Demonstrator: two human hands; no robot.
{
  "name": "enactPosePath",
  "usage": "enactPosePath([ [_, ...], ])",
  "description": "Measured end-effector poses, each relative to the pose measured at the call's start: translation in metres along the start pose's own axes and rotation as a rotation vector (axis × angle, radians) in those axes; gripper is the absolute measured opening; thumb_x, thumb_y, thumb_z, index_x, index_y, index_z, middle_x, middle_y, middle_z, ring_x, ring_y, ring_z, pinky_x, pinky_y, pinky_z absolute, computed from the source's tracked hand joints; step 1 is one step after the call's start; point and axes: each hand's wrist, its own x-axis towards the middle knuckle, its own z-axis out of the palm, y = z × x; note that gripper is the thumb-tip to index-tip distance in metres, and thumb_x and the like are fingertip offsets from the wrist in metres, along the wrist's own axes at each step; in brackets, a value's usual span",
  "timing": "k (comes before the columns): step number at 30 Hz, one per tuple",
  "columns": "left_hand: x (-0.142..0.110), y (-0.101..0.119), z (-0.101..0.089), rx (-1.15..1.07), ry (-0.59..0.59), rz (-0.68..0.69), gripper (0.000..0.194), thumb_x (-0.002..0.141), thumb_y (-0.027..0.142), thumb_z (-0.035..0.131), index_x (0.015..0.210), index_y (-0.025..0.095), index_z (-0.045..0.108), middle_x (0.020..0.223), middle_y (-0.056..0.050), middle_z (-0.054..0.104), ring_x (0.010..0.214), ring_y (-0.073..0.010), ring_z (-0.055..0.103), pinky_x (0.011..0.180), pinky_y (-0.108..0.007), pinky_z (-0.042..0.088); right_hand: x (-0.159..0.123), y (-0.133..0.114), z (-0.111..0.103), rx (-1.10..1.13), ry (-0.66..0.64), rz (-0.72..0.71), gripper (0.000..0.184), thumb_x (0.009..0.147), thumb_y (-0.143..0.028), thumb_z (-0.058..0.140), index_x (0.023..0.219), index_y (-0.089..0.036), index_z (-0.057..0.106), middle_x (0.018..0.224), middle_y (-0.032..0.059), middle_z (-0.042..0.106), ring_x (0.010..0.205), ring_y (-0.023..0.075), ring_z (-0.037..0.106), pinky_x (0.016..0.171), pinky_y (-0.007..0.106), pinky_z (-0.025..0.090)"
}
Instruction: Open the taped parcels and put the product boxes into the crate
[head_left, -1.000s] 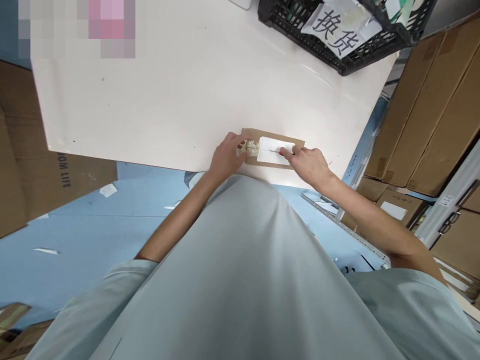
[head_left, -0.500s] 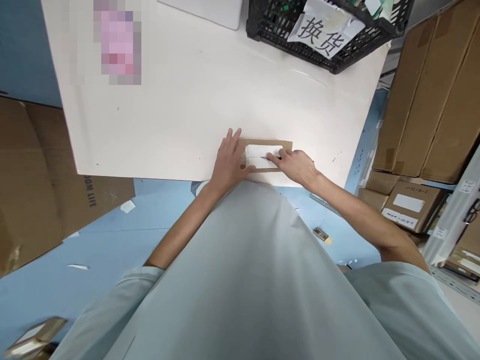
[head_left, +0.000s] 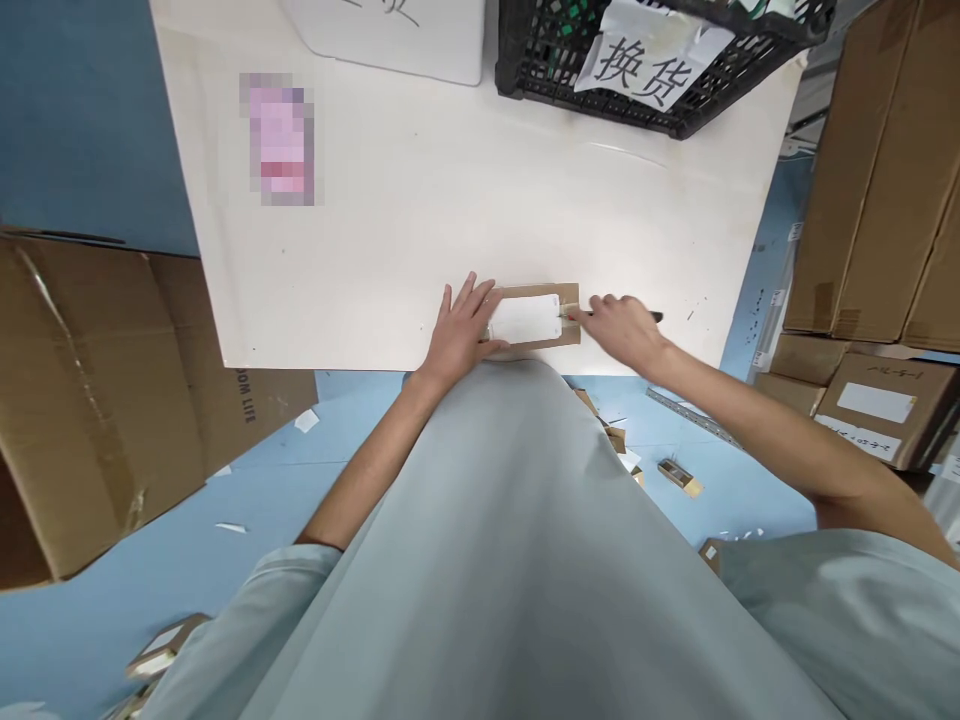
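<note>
A small flat cardboard box [head_left: 571, 297] with a white label [head_left: 525, 318] on top lies at the table's near edge. My left hand [head_left: 463, 328] spans its left end, thumb at the near side and index finger at the far side, the other fingers spread. My right hand [head_left: 624, 332] is closed round a slim utility knife [head_left: 657, 316]. The dark rear end of the knife sticks out behind the fingers, and its front, with a bit of red, is at the box's right end. The blade itself is too small to make out.
On the white table [head_left: 360, 260] stand a black plastic crate [head_left: 622, 105] with a paper sign and a white board [head_left: 405, 50]. A pinkish blurred item [head_left: 281, 145] lies at the left. Large cartons [head_left: 97, 400] flank the table, and scraps and small boxes [head_left: 679, 475] litter the blue floor.
My right hand with the knife has moved right, from over the white label to the box's right end. My left hand stays on the left end. The whole view has shifted slightly.
</note>
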Motion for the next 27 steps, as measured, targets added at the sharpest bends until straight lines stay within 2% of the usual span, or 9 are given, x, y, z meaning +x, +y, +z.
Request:
enactPosePath([
  [6,0.004,-0.009,0.001,0.069,-0.032,0.04,0.09,0.101,0.064,0.081,0.177,0.031,0.046,0.183,-0.017,0.045,0.179,-0.0459,0.02,0.144,-0.073,0.01,-0.017,0.057,0.037,0.026,0.061,0.05,0.054,0.114,-0.014,0.049,0.163,-0.03,0.064,0.129,0.0176,0.08,0.101,0.029,0.073,0.08,0.038,0.036],
  [9,0.006,-0.011,0.0,0.113,-0.06,0.051,0.091,0.103,0.064,0.078,0.179,0.031,0.041,0.185,-0.017,0.042,0.18,-0.0462,0.018,0.144,-0.074,0.01,-0.006,0.071,0.056,0.044,0.094,0.066,0.054,0.113,-0.011,0.05,0.16,-0.029,0.068,0.128,0.0173,0.082,0.095,0.027,0.075,0.08,0.038,0.04],
  [12,0.009,-0.01,-0.004,0.163,-0.088,0.044,0.096,0.101,0.057,0.083,0.181,0.03,0.037,0.186,-0.018,0.04,0.18,-0.0473,0.018,0.144,-0.077,0.008,0.009,0.076,0.08,0.161,0.18,0.087,0.048,0.116,-0.017,0.046,0.155,-0.027,0.072,0.131,0.0159,0.084,0.099,0.0283,0.077,0.081,0.039,0.045],
  [14,0.013,-0.006,-0.006,0.201,-0.107,0.033,0.102,0.097,0.048,0.087,0.181,0.027,0.033,0.187,-0.02,0.038,0.179,-0.0478,0.018,0.144,-0.077,0.006,0.018,0.072,0.101,0.316,0.255,0.094,0.044,0.119,-0.026,0.046,0.153,-0.026,0.074,0.14,0.0142,0.083,0.11,0.0303,0.079,0.085,0.039,0.052],
  [16,0.018,0.002,-0.004,0.235,-0.142,0.036,0.108,0.094,0.038,0.088,0.182,0.02,0.028,0.188,-0.024,0.033,0.18,-0.0477,0.016,0.145,-0.075,0.007,0.026,0.06,0.123,0.509,0.335,0.095,0.043,0.118,-0.03,0.048,0.151,-0.024,0.075,0.149,0.0125,0.08,0.127,0.0316,0.077,0.096,0.041,0.058],
  [18,0.025,0.014,0.003,0.258,-0.194,0.068,0.111,0.091,0.029,0.084,0.182,0.012,0.023,0.19,-0.028,0.025,0.181,-0.0465,0.012,0.146,-0.07,0.01,0.034,0.042,0.144,0.703,0.415,0.122,0.042,0.117,-0.028,0.049,0.148,-0.02,0.077,0.153,0.0119,0.079,0.14,0.0305,0.074,0.112,0.041,0.058],
  [21,0.042,0.039,0.024,0.288,-0.25,0.15,0.112,0.089,0.023,0.075,0.183,0.006,0.016,0.191,-0.03,0.016,0.181,-0.0443,0.007,0.146,-0.066,0.016,0.043,0.013,0.166,0.932,0.534,0.23,0.043,0.114,-0.025,0.05,0.147,-0.017,0.077,0.155,0.013,0.077,0.145,0.0278,0.072,0.125,0.041,0.054],
  [24,0.06,0.068,0.051,0.353,-0.274,0.173,0.117,0.086,0.026,0.077,0.182,0.005,0.016,0.189,-0.032,0.021,0.18,-0.047,0.015,0.143,-0.065,0.022,0.048,-0.009,0.176,1.06,0.649,0.323,0.044,0.113,-0.026,0.05,0.145,-0.018,0.078,0.154,0.0132,0.078,0.146,0.0271,0.072,0.129,0.043,0.053],
  [27,0.072,0.09,0.07,0.434,-0.234,0.16,0.117,0.08,0.025,0.081,0.179,0.001,0.023,0.182,-0.036,0.035,0.173,-0.05,0.032,0.139,-0.063,0.028,0.046,-0.02,0.179,1.121,0.709,0.354,0.044,0.112,-0.029,0.05,0.142,-0.017,0.079,0.151,0.016,0.079,0.143,0.0294,0.073,0.127,0.046,0.054],
])
